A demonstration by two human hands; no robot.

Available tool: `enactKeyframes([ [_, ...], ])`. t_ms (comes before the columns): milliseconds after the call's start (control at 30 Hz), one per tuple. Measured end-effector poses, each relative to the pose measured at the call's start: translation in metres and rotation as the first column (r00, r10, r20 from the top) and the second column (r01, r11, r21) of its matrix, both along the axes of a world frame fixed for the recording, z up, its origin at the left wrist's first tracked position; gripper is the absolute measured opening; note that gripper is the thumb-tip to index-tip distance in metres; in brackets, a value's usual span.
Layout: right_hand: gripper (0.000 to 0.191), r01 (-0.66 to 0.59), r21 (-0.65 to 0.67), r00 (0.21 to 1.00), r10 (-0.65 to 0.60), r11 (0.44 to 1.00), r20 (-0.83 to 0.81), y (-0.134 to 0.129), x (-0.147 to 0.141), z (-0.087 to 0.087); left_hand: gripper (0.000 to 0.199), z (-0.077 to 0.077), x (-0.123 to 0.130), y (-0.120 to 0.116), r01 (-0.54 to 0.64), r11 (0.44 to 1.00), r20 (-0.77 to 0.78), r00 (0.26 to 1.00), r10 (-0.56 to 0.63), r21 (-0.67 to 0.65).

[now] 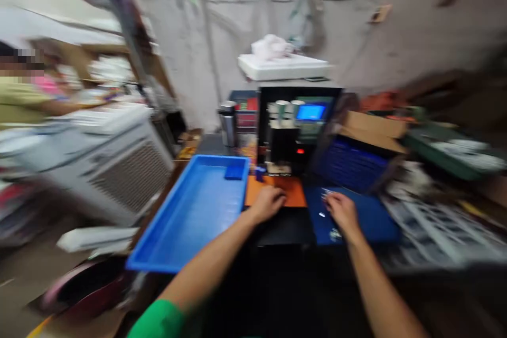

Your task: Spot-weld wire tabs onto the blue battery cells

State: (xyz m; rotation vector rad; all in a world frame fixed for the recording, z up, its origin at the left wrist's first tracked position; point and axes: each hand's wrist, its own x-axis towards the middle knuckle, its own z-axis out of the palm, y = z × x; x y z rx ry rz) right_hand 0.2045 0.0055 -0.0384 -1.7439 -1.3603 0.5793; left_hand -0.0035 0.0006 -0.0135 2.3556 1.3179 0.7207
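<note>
My left hand (pixel 269 203) rests over the orange mat (pixel 295 193) in front of a black machine (pixel 283 142), its fingers curled in. Whatever those fingers hold, if anything, is hidden. Above the blue mat (pixel 370 216) on the right, my right hand (pixel 344 212) is closed in a pinch at its left part. A small shiny bit shows by its fingertips, too blurred to name. Small shiny pieces (pixel 335 234) lie on the blue mat close to that hand. Left of my left hand is a blue tray (pixel 186 216) with a small dark blue block (pixel 234 171) in its far corner.
The machine has a lit blue screen (pixel 311 112), and a white slab (pixel 283 67) lies on top. A tumbler (pixel 228 124) stands behind the tray. At right sit a blue bin (pixel 352 163) and an open cardboard box (pixel 374 129). Another person (pixel 24 97) works at far left.
</note>
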Motion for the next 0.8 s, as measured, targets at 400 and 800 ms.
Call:
enactKeyframes([
  [400,0.024,-0.068,0.244,0.599,0.235,0.968,-0.765,0.008,0.038,0.034,0.032,0.001,0.004,0.023,0.027,0.999,0.269,0.963,-0.033,0.027],
  [800,0.017,-0.15,0.227,0.746,0.26,0.962,-0.613,-0.029,-0.03,0.025,0.026,0.012,0.018,0.002,0.15,0.985,0.223,0.961,-0.166,0.089],
])
